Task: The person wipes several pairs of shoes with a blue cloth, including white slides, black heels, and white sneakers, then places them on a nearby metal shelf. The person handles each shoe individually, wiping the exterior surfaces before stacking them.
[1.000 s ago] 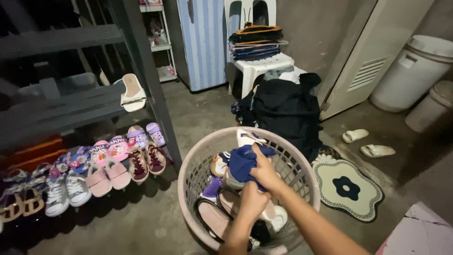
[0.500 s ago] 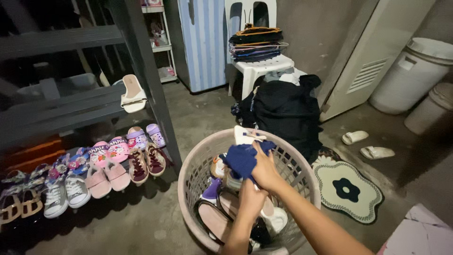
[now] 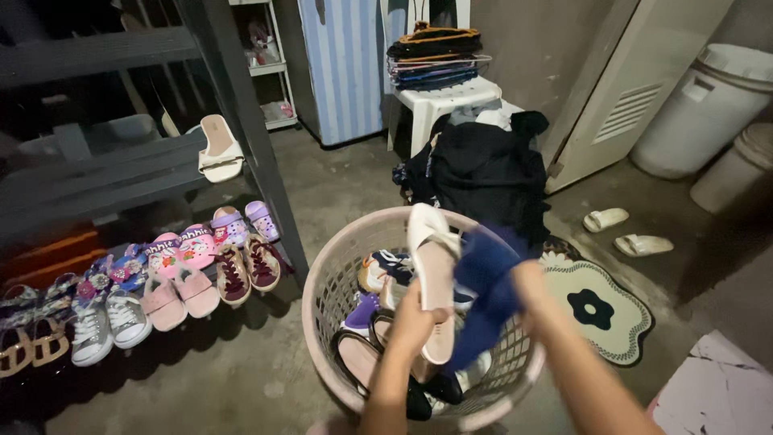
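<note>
head view: left hand (image 3: pixel 415 318) fingers grip a white sandal (image 3: pixel 432 278), right hand (image 3: pixel 527 282) pinches blue cloth (image 3: pixel 483 294) above basket (image 3: pixel 322 298).

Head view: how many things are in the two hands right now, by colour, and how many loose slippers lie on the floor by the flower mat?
White flat sandal, in the left hand: 1
Dark blue item, blurred, in the right hand: 1
Cream slippers on the floor, and: 2
Total: 4
</note>
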